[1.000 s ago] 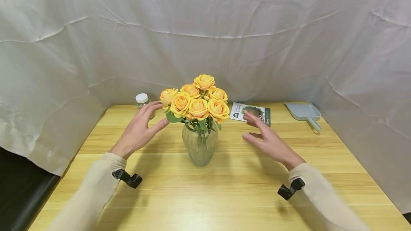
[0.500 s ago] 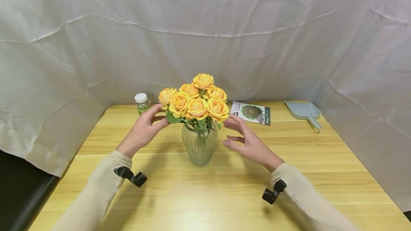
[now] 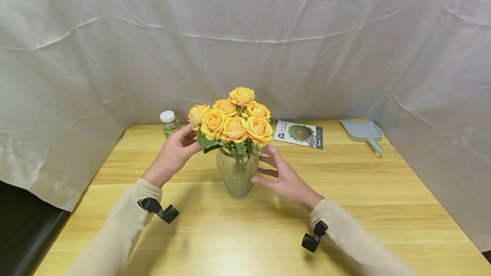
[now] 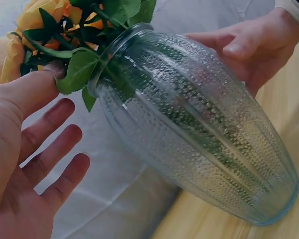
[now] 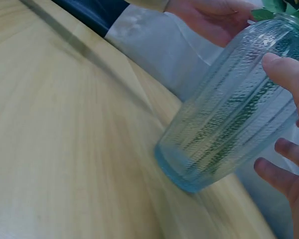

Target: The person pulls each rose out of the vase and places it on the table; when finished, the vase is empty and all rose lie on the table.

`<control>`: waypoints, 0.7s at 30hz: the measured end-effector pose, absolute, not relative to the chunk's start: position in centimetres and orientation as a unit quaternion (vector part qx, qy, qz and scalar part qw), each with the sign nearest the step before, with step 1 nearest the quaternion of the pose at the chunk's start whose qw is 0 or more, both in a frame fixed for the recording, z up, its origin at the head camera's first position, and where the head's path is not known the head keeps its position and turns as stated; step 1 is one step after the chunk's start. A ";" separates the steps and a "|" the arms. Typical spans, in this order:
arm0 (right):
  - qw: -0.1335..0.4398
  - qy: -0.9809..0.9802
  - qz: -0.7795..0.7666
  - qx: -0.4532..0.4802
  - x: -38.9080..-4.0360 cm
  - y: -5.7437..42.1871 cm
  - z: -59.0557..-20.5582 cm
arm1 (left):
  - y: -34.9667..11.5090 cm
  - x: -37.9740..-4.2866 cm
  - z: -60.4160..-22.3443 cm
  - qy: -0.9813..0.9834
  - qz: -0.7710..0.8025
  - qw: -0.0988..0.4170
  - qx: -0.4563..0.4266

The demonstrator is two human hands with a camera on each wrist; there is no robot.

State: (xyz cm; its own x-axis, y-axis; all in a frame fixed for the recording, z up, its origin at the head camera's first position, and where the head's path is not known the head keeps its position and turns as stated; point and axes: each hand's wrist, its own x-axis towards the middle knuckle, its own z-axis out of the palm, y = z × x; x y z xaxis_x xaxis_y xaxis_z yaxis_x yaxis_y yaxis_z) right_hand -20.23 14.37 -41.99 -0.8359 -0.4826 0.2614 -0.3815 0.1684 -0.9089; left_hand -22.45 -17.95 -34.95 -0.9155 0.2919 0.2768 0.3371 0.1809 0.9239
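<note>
Flanking a ribbed clear-glass vase (image 3: 235,178) of yellow-orange roses (image 3: 235,129), a person's left hand (image 3: 171,154) and right hand (image 3: 284,178) stand on either side, fingers spread and loosely bent. The vase rests upright on a light wood-grain table (image 3: 245,237), near its middle, seven blooms in sight above the rim and green stems showing through the pebbled glass. The left hand is raised beside the blossoms, its thumb next to the green leaves (image 4: 79,72) at the neck; whether it touches them cannot be told. The right hand curves around the opposite side of the glass, thumb toward the front; contact there is also unclear. Just behind the left hand stands a white-capped jar (image 3: 168,117). Beyond the right hand lies a printed packet (image 3: 299,134), with a pale blue dustpan (image 3: 360,131) farther right, handle toward the front. Gray cloth (image 3: 245,63) hangs behind. Beige sleeves (image 3: 115,225) carry a black camera (image 3: 157,208) at each wrist.
</note>
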 end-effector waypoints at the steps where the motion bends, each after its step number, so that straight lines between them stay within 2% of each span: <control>1: 0.047 0.764 -0.580 -0.279 -20.2 14.3 -42.1 | -17.8 -22.4 -35.0 -0.768 -0.608 0.020 -0.203; 6: 0.063 0.764 -0.587 -0.258 -19.9 13.9 -42.7 | -17.0 -22.2 -35.6 -0.763 -0.617 0.030 -0.190; 13: 0.055 0.763 -0.593 -0.250 -19.6 13.4 -43.1 | -15.9 -22.2 -36.6 -0.746 -0.641 0.060 -0.167; 21: 0.050 0.758 -0.598 -0.257 -19.5 13.1 -43.1 | -15.5 -21.7 -37.5 -0.720 -0.658 0.104 -0.194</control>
